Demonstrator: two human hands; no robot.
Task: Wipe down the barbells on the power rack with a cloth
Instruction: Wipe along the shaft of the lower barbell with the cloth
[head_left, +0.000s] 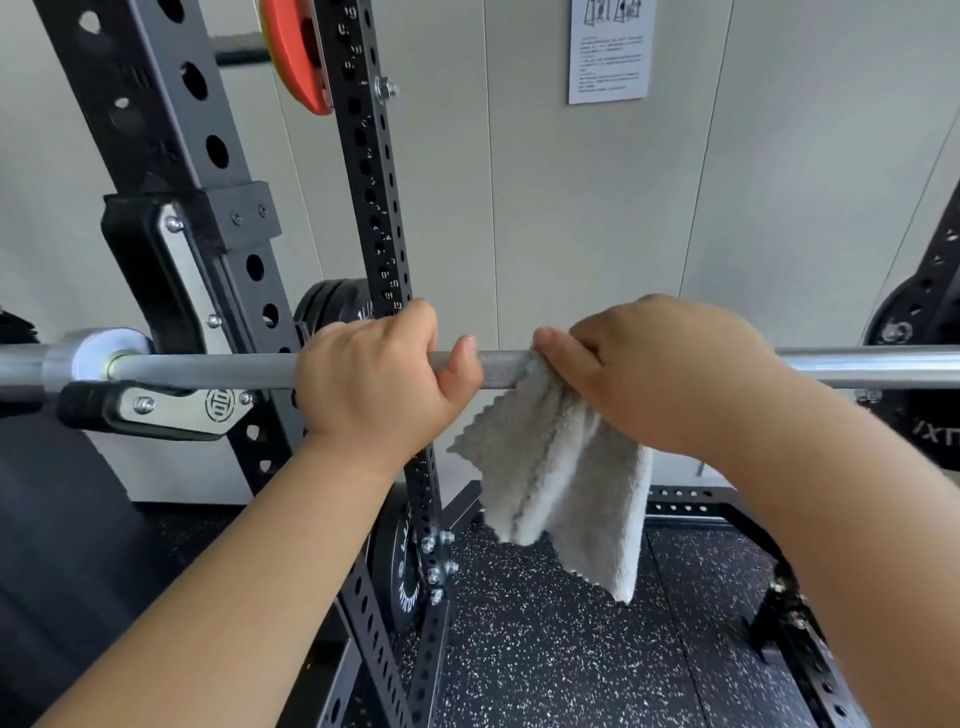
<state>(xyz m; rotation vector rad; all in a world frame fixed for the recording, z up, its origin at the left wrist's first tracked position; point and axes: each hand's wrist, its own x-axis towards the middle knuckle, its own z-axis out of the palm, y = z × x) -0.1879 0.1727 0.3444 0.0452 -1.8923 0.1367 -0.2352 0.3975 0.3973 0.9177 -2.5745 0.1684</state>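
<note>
A silver barbell (218, 370) lies level across the black power rack (171, 171), resting in a J-hook (156, 410) at the left. My left hand (382, 371) grips the bar's knurled shaft, fingers over the top and thumb curled underneath. Just to its right, my right hand (660, 374) holds a light grey fleecy cloth (556, 483) against the bar. The cloth is folded over the shaft under my fingers and hangs down below it. The bar runs on to the right (872, 366) past my right wrist.
Black weight plates (332, 306) hang behind the rack's upright, another (402, 561) low near the floor, and one at the right edge (914, 364). An orange plate (298, 52) sits high up. A printed notice (609, 49) hangs on the grey wall. Speckled rubber floor (545, 654) lies below.
</note>
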